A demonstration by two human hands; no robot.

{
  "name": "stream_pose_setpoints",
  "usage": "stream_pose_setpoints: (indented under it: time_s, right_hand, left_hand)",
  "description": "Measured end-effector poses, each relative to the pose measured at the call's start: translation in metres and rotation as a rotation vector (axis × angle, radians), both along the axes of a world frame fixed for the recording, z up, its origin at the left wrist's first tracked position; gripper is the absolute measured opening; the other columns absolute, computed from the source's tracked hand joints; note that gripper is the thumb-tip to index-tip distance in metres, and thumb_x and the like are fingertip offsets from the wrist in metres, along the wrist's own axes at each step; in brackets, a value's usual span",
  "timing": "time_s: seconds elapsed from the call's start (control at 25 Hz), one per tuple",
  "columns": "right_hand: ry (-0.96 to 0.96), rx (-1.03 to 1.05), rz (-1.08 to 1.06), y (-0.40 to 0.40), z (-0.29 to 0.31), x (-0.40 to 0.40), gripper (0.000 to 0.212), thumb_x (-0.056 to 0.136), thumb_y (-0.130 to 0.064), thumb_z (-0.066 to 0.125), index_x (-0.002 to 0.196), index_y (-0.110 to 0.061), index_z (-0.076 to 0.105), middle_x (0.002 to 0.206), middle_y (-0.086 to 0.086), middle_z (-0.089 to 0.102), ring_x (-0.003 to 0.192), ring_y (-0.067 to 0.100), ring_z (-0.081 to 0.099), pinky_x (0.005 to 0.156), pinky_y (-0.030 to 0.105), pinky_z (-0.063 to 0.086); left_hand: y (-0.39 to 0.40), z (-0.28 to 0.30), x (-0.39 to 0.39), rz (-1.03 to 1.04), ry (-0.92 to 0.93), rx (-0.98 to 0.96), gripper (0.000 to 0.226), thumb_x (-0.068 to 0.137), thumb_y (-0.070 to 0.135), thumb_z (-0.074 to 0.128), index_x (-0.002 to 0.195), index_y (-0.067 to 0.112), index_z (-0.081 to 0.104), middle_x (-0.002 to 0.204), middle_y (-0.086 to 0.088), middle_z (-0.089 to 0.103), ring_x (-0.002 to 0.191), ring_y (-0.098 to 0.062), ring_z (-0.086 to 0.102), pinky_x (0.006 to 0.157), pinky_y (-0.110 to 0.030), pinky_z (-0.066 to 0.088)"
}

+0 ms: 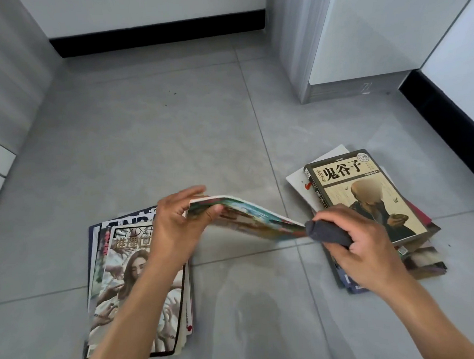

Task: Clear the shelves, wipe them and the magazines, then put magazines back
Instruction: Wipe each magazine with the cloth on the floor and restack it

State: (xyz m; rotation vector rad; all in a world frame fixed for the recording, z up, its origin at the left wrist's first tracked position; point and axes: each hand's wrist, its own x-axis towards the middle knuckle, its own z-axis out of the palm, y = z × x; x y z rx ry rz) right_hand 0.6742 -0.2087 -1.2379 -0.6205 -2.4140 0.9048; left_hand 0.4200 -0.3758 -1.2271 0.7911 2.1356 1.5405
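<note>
The left hand (177, 224) pinches one end of a colourful magazine (249, 217), held bent in the air above the grey tiled floor (144, 135). The right hand (356, 241) grips a dark grey cloth (326, 233) touching the magazine's other end. One magazine stack (131, 291) lies at near left, another stack (370, 199) at right.

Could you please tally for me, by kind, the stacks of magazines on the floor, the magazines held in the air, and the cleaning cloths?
Stacks of magazines and books on the grey tiled floor: 2
Colourful bent magazine held in hand: 1
Dark grey cleaning cloth: 1
Total: 4
</note>
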Motion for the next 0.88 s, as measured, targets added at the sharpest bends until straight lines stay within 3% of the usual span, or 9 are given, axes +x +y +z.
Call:
stream_pose_setpoints:
  time_s: [0.08, 0.16, 0.24, 0.4, 0.48, 0.56, 0.64, 0.72, 0.88]
  right_hand:
    - [-0.050, 0.278, -0.026, -0.006, -0.002, -0.006, 0.041, 0.071, 0.003, 0.068, 0.104, -0.021, 0.068, 0.106, -0.009, 0.065, 0.092, 0.018, 0.065, 0.076, 0.031, 0.054]
    - [-0.106, 0.409, -0.060, -0.009, -0.012, -0.004, 0.044, 0.068, 0.005, 0.073, 0.105, -0.018, 0.069, 0.108, -0.003, 0.066, 0.093, 0.022, 0.064, 0.076, 0.036, 0.058]
    - [-0.119, 0.429, -0.035, -0.015, -0.028, 0.008, 0.051, 0.066, 0.006, 0.076, 0.109, -0.019, 0.064, 0.111, -0.002, 0.064, 0.097, 0.021, 0.060, 0.080, 0.036, 0.058]
    - [-0.368, 0.359, 0.191, -0.025, -0.050, 0.034, 0.078, 0.058, 0.002, 0.081, 0.120, -0.034, 0.050, 0.117, -0.012, 0.054, 0.102, 0.015, 0.053, 0.083, 0.034, 0.056]
    - [-0.507, 0.039, 0.180, -0.026, -0.050, 0.040, 0.081, 0.069, -0.003, 0.071, 0.121, -0.052, 0.033, 0.116, -0.018, 0.054, 0.104, 0.010, 0.055, 0.081, 0.028, 0.053]
    - [-0.364, -0.303, -0.024, -0.032, -0.055, 0.032, 0.068, 0.077, -0.002, 0.068, 0.113, -0.047, 0.033, 0.111, -0.013, 0.058, 0.099, 0.011, 0.059, 0.074, 0.016, 0.049]
    - [-0.199, -0.274, -0.269, -0.038, -0.073, 0.012, 0.052, 0.079, -0.002, 0.073, 0.111, -0.031, 0.042, 0.111, -0.001, 0.058, 0.096, 0.017, 0.058, 0.072, 0.009, 0.045]
    - [-0.282, -0.125, -0.276, -0.048, -0.096, -0.005, 0.036, 0.091, -0.028, 0.068, 0.122, -0.022, 0.052, 0.128, 0.003, 0.055, 0.113, 0.021, 0.054, 0.094, 0.017, 0.044]
    - [-0.562, -0.004, -0.262, -0.091, -0.151, -0.030, 0.062, 0.103, -0.056, 0.020, 0.147, -0.021, 0.046, 0.157, 0.006, 0.038, 0.147, 0.032, 0.030, 0.118, 0.043, 0.021]
  left_hand:
    - [-0.005, -0.023, 0.004, 0.108, -0.493, 0.109, 0.024, 0.086, 0.006, 0.068, 0.092, 0.026, 0.078, 0.116, 0.001, 0.065, 0.119, -0.020, 0.057, 0.098, -0.031, 0.044]
    - [-0.021, -0.040, 0.008, 0.095, -1.079, 0.354, 0.030, 0.075, 0.008, 0.062, 0.101, 0.016, 0.076, 0.103, -0.007, 0.066, 0.106, -0.030, 0.060, 0.094, -0.042, 0.050]
    - [-0.033, -0.049, 0.012, 0.174, -1.232, 0.428, 0.050, 0.060, 0.025, 0.078, 0.108, 0.011, 0.072, 0.105, -0.011, 0.068, 0.094, -0.028, 0.066, 0.082, -0.039, 0.057]
    - [-0.026, -0.078, 0.040, 0.247, -1.033, -0.186, 0.026, 0.085, 0.006, 0.070, 0.110, 0.012, 0.066, 0.101, -0.013, 0.074, 0.084, -0.028, 0.069, 0.068, -0.035, 0.054]
    - [-0.021, -0.091, 0.052, 0.249, -0.860, -0.261, 0.029, 0.090, -0.002, 0.063, 0.112, 0.016, 0.064, 0.100, -0.008, 0.074, 0.087, -0.027, 0.069, 0.072, -0.036, 0.056]
    - [-0.019, -0.101, 0.062, 0.225, -0.757, -0.274, 0.026, 0.093, 0.000, 0.060, 0.108, 0.021, 0.063, 0.099, -0.003, 0.074, 0.088, -0.024, 0.069, 0.076, -0.038, 0.057]
    - [-0.019, -0.110, 0.069, 0.213, -0.694, -0.323, 0.021, 0.093, 0.004, 0.059, 0.097, 0.023, 0.068, 0.092, 0.001, 0.075, 0.085, -0.022, 0.069, 0.076, -0.038, 0.055]
    - [-0.021, -0.119, 0.068, 0.167, -0.538, -0.478, 0.015, 0.088, 0.010, 0.065, 0.082, 0.021, 0.074, 0.079, 0.005, 0.075, 0.079, -0.020, 0.069, 0.074, -0.037, 0.055]
    - [-0.029, -0.123, 0.051, -0.076, -0.368, -0.781, 0.014, 0.080, 0.026, 0.075, 0.072, 0.014, 0.076, 0.067, 0.003, 0.073, 0.063, -0.014, 0.065, 0.059, -0.029, 0.047]
